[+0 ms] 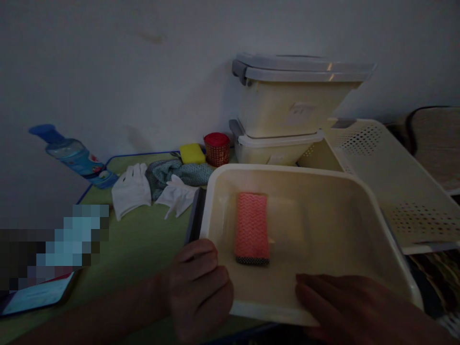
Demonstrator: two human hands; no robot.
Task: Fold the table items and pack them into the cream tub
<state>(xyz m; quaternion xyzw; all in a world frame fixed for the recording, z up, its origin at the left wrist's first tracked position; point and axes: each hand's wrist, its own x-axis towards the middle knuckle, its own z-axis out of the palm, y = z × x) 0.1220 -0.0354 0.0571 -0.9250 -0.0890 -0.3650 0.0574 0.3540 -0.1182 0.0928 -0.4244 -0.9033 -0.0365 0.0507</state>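
Observation:
A cream plastic storage bin (pixel 341 225) without a lid sits in front of me, tilted so its inside shows. Folded flat on its floor at the left lies a pink textured cloth (pixel 252 227) with a black-and-white edge. My left hand (pixel 201 290) is closed around the near left corner of the rim, just below a grey side latch (pixel 196 215). Over the near rim bends my right hand (pixel 345 306), fingers together and reaching inside the bin; its thumb is hidden. Neither hand touches the cloth.
On the green table (pixel 143 239) lie white gloves (pixel 132 189), a grey-blue cloth (pixel 172 175), a yellow sponge (pixel 192 154) and a red basket (pixel 217 148). A blue bottle (pixel 77 155) and phone (pixel 39 294) are left. Stacked lidded bins (pixel 287 105) and a perforated basket (pixel 395 177) stand behind.

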